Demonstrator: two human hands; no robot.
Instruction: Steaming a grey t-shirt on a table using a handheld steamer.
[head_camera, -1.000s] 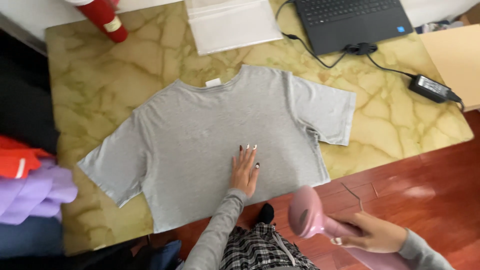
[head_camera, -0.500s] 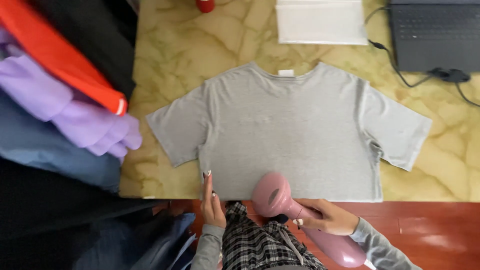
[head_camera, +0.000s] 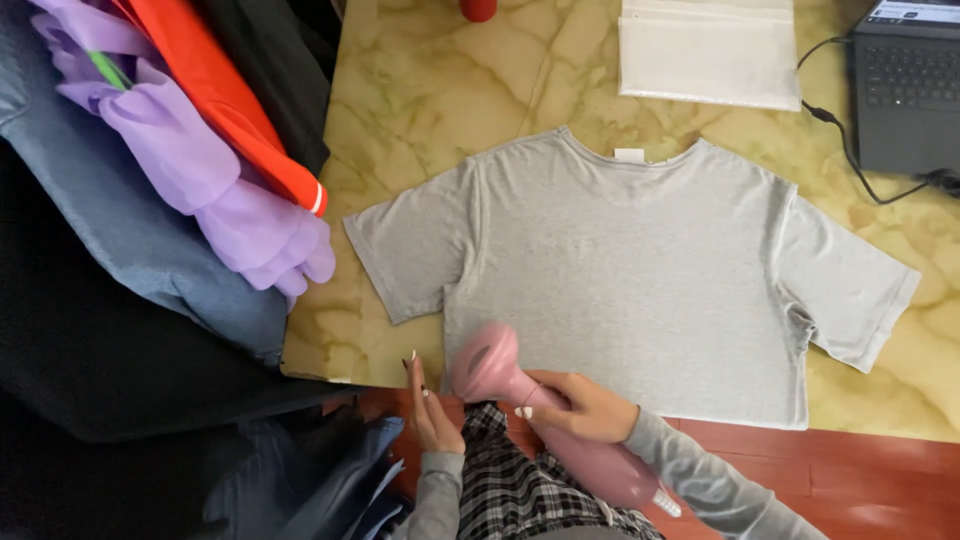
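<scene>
A green-veined marble table (head_camera: 420, 110) stands over a red wooden floor (head_camera: 880, 480). On it a grey T-shirt (head_camera: 640, 270) lies spread flat, neck toward the far edge, hem along the near edge. The right hand (head_camera: 580, 405) is wrapped shut around the handle of a pink garment steamer (head_camera: 530, 400), whose head sits over the shirt's lower left corner. The left hand (head_camera: 428, 400) stays at the table's near edge just beside that corner, fingers straight and together, holding nothing. A clear plastic bag (head_camera: 708, 55) and a laptop (head_camera: 908, 90) lie beyond the shirt; piled clothes (head_camera: 200, 170) crowd the left.
</scene>
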